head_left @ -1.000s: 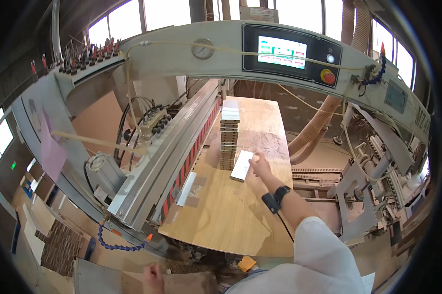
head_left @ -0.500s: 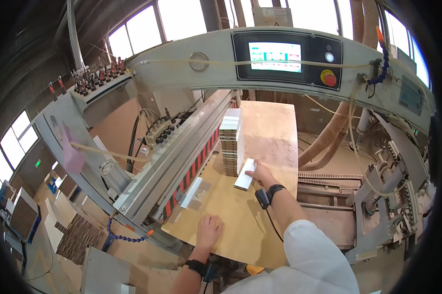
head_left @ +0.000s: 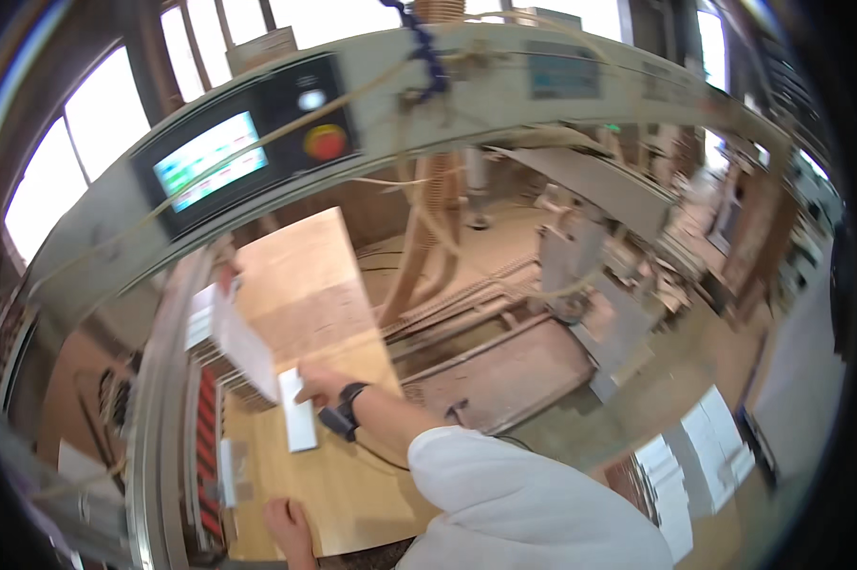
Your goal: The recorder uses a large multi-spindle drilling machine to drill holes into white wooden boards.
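My right hand (head_left: 322,387) reaches across the wooden board and grips the upper right edge of a narrow white panel (head_left: 298,418), which lies flat or nearly so. Just left of that panel stands a tall stack of similar white-faced panels (head_left: 243,347). My left hand (head_left: 288,524) rests at the board's near left edge, its fingers apart and holding nothing; motion blurs it a little. A short white strip (head_left: 227,472) lies beyond my left hand, beside a clear plate. All this sits on a light brown wooden board (head_left: 352,494).
Along the left runs a metal machine beam (head_left: 158,456) with a red-and-black striped edge. Overhead crosses a grey gantry with a lit screen (head_left: 210,160) and a red stop button (head_left: 326,142). White panels (head_left: 704,446) are stacked at lower right; a ribbed hose (head_left: 428,228) hangs behind.
My view has swung to the right, so the machine and board appear further left and the white panels at lower right show. My right hand still grips the panel beside the stack.
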Demonstrator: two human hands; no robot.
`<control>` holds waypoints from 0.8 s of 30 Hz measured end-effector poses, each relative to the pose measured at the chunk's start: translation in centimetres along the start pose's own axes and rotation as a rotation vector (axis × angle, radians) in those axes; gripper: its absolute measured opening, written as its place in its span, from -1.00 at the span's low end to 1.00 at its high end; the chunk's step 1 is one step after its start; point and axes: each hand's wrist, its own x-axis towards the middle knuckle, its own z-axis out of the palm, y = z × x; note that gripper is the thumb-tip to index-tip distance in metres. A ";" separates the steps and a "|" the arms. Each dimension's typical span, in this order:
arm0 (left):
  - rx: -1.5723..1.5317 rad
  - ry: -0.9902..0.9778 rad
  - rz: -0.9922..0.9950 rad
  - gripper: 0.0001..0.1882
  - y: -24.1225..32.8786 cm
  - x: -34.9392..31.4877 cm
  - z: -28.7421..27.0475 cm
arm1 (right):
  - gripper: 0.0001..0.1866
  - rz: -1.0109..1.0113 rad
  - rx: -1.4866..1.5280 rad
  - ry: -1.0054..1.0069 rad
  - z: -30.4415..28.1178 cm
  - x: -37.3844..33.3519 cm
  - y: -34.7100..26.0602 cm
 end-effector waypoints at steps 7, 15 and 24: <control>-0.020 -0.268 0.051 -0.54 3.3 2.5 0.0 | -0.50 -0.059 0.098 0.303 -3.6 -6.5 5.5; 0.058 -0.352 0.056 -0.63 1.0 5.2 -0.1 | -0.62 -0.287 -0.275 0.460 0.9 -11.3 7.2; 0.191 -0.323 0.082 -0.77 -6.3 10.4 1.5 | -0.62 -0.219 -0.295 0.425 1.5 -12.6 4.5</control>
